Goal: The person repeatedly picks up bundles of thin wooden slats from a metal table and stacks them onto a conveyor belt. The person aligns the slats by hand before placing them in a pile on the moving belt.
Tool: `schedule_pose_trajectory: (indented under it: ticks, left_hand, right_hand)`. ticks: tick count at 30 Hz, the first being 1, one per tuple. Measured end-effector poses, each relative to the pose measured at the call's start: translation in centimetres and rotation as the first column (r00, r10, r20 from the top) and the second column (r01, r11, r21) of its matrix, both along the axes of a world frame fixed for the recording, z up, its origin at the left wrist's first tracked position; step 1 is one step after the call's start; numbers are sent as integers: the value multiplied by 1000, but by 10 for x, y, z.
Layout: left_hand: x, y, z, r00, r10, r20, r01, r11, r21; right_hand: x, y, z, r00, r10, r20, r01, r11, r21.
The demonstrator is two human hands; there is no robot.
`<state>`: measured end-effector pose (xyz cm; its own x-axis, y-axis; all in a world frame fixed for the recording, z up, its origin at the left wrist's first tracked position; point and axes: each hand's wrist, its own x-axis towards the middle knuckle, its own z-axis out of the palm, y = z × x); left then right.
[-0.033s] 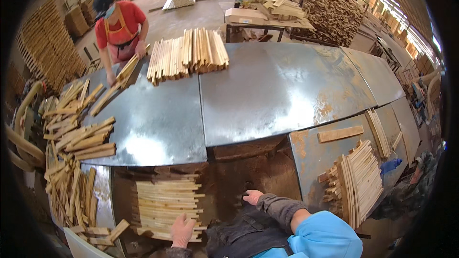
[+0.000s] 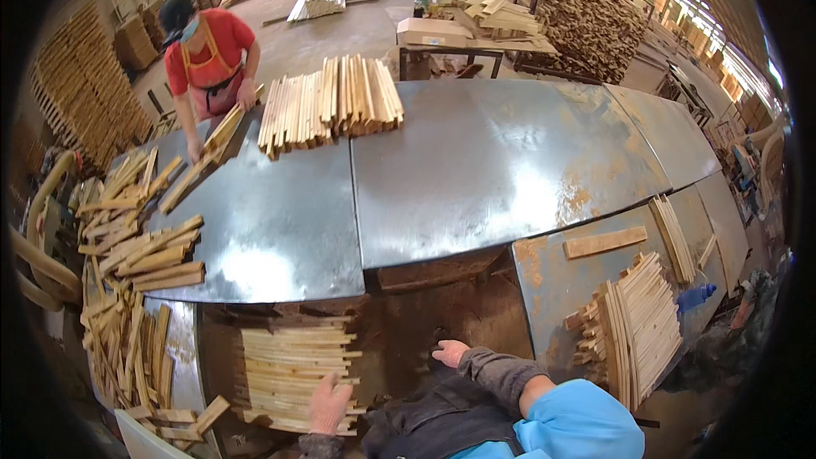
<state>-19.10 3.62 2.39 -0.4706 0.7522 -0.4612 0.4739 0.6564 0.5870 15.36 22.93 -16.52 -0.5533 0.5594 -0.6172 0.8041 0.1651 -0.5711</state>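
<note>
Left hand [image 2: 330, 405] edges forward over the sticks [image 2: 285, 365] | its fingers loosely spread | right hand [image 2: 450, 354]: can't tell finger state

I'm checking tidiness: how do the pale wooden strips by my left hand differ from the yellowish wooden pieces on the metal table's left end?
The pale, narrow wooden strips lie side by side in a flat row; the yellowish wooden pieces lie in a jumbled heap. The strips run across the view, while the pieces point in many directions. Both are long, narrow wood.
</note>
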Motion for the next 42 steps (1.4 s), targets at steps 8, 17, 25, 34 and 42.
schedule_pose_trajectory:
  ticks: [8,17,25,34,42]
  left_hand:
    - [157,242,-14,869,-294,399,232,953,196]
    - [152,376,-27,803,-172,571,111,984,140]
    - [40,540,-61,874,113,472,-260,930,259]
    - [-102,765,-64,977,206,49,-209,902,377]
    - [-169,920,-59,972,122,-200,-71,966,248]
  right_hand:
    - [86,116,67,830,-547,-105,548,836,-23]
    - [40,291,114,853,-498,-155,509,860,41]
    - [-60,490,128,861,-461,-214,504,830,241]
    - [-203,719,122,863,-464,-200,502,747,435]
    - [-283,795,79,885,-432,-171,443,671,595]
